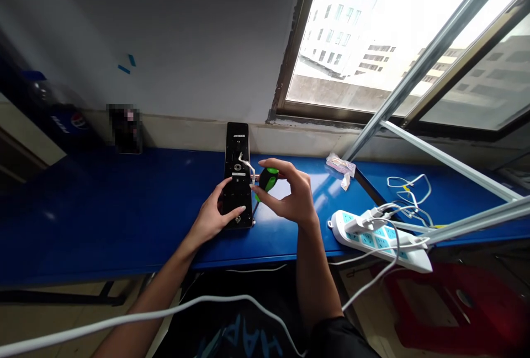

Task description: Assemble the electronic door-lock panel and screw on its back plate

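A long black panel [237, 143], which looks like the back of an electronic door lock, lies lengthwise away from me on the blue table. Round metal fittings and small labels show on its face, and a white cable [247, 163] runs from its middle to the right edge. My left hand [210, 213] grips the panel's lower left part, thumb across its face and fingers at the left side. Beside its right edge, my right hand [293, 191] holds a green and black screwdriver [268, 180], shaft pointing down. The screwdriver's tip is hard to make out near the panel's lower right corner.
A white power strip [387, 246] with plugs and cables lies at the table's right front edge. Crumpled wrapping [340, 165] is near a metal frame [430, 52]. Against the wall stand a bottle [68, 118] and a blurred dark object [126, 132]. A red stool [451, 303] is below.
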Motion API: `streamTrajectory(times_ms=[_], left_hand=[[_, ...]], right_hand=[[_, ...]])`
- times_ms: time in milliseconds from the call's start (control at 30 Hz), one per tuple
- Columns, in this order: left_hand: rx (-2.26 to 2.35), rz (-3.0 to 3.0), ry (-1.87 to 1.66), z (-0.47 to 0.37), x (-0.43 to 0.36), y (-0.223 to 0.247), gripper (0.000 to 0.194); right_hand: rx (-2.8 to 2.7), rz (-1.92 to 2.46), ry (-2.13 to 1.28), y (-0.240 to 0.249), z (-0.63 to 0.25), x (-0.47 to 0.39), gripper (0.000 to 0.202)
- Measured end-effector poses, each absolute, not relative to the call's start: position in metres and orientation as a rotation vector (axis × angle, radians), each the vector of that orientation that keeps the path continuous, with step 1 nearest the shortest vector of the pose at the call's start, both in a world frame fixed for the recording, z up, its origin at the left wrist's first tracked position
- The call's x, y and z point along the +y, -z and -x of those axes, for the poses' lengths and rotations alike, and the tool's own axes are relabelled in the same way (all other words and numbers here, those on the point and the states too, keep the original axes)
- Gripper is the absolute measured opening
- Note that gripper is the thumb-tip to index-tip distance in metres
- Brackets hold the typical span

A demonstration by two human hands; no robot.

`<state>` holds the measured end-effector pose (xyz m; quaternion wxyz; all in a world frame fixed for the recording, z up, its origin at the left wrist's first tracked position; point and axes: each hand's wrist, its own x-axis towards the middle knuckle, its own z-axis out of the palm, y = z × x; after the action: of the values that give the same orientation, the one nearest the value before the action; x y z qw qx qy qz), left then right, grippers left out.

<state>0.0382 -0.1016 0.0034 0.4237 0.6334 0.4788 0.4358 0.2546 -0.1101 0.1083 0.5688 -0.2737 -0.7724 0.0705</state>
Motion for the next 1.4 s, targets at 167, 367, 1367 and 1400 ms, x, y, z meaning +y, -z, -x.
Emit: streamTrajectory(times_ms=[167,367,1367,1400], left_hand=[[1.224,-1.575,-1.108,-0.041,-0.104,-0.012,0.084],[1.237,-1.591,-1.111,-0.041,-0.105,-0.01,0.08],[1.256,-1.667,-1.122,-0.04,-0.102,0.001,0.072],[1.259,-1.676,-1.122,-0.04,-0.102,0.001,0.072]], right_hand=[[-1.8,0.635,-0.101,-0.097,-0.254,-0.107,0.046],[-1.853,0.619,-0.045,-0.092,-0.252,-0.101,0.047],[-1.978,0.49,-0.457,-0.116,-0.263,-0.121,0.046],[-1.975,0.461,-0.459,-0.116,-0.264,-0.12,0.046]])
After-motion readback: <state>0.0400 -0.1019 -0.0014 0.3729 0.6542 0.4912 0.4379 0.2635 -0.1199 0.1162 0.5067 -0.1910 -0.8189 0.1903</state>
